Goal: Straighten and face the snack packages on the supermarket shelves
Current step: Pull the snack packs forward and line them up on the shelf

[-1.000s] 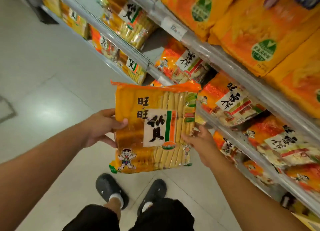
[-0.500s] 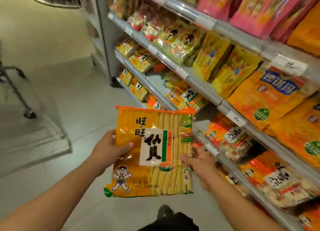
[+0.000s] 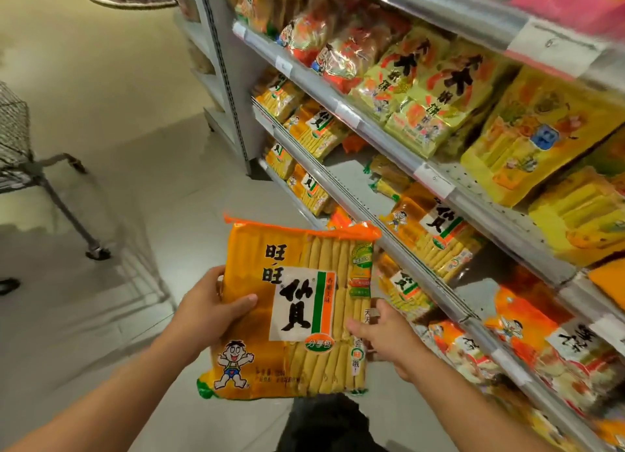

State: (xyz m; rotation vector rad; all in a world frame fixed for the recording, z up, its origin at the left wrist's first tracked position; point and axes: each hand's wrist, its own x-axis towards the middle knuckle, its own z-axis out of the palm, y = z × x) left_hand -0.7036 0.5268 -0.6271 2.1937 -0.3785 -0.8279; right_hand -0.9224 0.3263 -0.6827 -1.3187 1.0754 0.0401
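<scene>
Pack gripped by left hand and right hand, off-shelf; likely next: matching row found, pack faced out.

The shopping cart is cut off at the left edge. Pink packages at upper right are blurred. The right hand's fingers hide behind the rice cracker package.

Bare forearms, no sleeves; dark trousers below.
</scene>
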